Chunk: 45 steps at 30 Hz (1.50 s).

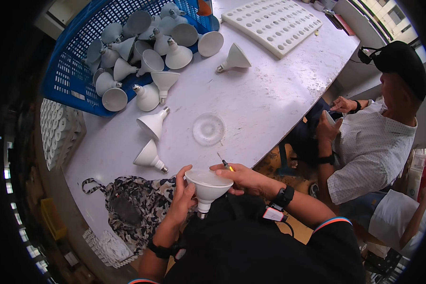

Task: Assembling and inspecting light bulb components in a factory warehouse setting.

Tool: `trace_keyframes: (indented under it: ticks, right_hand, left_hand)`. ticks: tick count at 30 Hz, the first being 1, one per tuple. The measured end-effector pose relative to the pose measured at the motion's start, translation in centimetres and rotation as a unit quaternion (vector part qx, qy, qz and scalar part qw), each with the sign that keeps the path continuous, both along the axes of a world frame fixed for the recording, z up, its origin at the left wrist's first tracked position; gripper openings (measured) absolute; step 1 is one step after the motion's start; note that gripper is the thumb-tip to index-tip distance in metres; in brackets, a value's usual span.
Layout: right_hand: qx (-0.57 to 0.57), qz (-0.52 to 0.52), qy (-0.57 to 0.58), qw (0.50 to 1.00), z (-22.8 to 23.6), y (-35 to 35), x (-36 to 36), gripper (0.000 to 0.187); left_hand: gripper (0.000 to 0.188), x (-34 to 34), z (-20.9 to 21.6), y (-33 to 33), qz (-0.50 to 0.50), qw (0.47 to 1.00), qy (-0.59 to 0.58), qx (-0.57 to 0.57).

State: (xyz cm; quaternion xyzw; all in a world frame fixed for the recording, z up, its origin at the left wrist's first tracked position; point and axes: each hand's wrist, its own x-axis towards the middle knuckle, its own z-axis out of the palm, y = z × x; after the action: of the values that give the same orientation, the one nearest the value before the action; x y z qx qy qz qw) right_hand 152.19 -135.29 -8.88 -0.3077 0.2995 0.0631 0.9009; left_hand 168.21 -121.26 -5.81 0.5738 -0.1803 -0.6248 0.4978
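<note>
A white reflector lamp bulb (207, 189) is held close to my body, its wide face up and its screw base pointing down. My left hand (180, 199) grips its left side, thumb and fingers around the cone. On the other side my right hand (246, 179) is closed on a small screwdriver (227, 165) with a yellow and black handle, its tip pointing away from me. The thumb and fingers of this hand also touch the bulb's rim. Beyond the hands, a clear round lens cover (209, 128) lies flat on the table.
A blue plastic basket (64, 78) full of similar bulbs stands at the far left. Several loose bulbs (149, 155) lie nearby. A white tray with holes (270, 29) is at the back. Camouflage-patterned cloth (132, 203) lies near left. A co-worker (369, 137) sits at right.
</note>
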Motion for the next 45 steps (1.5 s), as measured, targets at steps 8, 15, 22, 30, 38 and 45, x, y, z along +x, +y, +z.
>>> trace_keyframes:
  ticks: [8,15,22,30,38,45]
  right_hand:
    - [-0.007,0.026,0.009,1.000,-0.6,0.5,0.3,0.052]
    - [-0.004,0.078,0.031,0.996,-1.4,1.3,-0.3,0.046]
    - [-0.001,0.079,0.015,0.997,-1.0,1.4,-0.7,0.048]
    - [-0.020,0.043,-0.013,0.999,0.2,0.7,-1.0,0.051]
    - [-0.042,0.013,-0.068,0.997,0.9,-0.4,-0.8,0.053]
    - [-0.088,0.009,-0.091,0.992,2.0,-1.3,-0.4,0.057]
  left_hand:
    - [0.058,-0.1,-0.1,0.4,0.025,0.999,-0.002,0.046]
    - [0.061,-0.9,0.4,-0.2,-0.008,0.994,-0.080,0.075]
    - [0.061,-0.9,-0.3,0.1,-0.021,0.992,-0.112,0.056]
    - [0.067,-1.6,1.1,-0.2,-0.027,0.987,-0.155,-0.016]
    - [0.072,-2.6,3.0,-0.7,-0.015,0.982,-0.174,-0.077]
    - [0.081,-3.2,3.8,-0.4,0.010,0.976,-0.193,-0.103]
